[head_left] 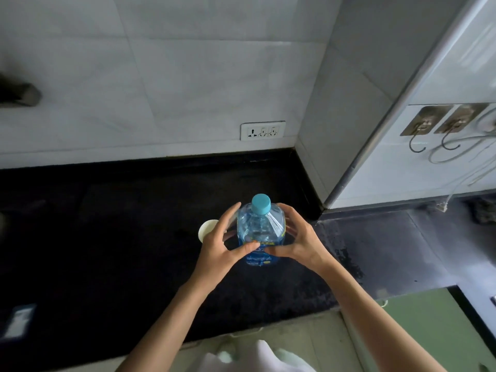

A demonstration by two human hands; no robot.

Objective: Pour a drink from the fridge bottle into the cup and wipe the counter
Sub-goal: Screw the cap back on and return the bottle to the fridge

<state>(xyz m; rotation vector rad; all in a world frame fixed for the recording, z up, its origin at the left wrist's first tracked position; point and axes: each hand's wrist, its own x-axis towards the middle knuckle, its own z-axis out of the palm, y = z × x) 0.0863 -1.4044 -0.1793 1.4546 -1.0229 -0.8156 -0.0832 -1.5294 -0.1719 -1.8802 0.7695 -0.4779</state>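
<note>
A clear blue plastic bottle [259, 232] with a teal cap and a blue label stands upright on the black counter [107, 237], cap on. My left hand [228, 242] wraps its left side, fingers spread and thumb on the label. My right hand [295, 237] cups its right side, with curled fingertips on the bottle wall and the thumb on the label. A white cup [207, 229] stands just left of the bottle, upright, and is partly hidden behind my left fingers.
A tiled wall with a socket plate [262, 130] runs behind the counter. A white panel with two metal hooks [434, 122] and hanging cords juts out at the right. Below it lies a lower grey ledge [381, 251]. A pale object [18, 320] sits at the counter's front left.
</note>
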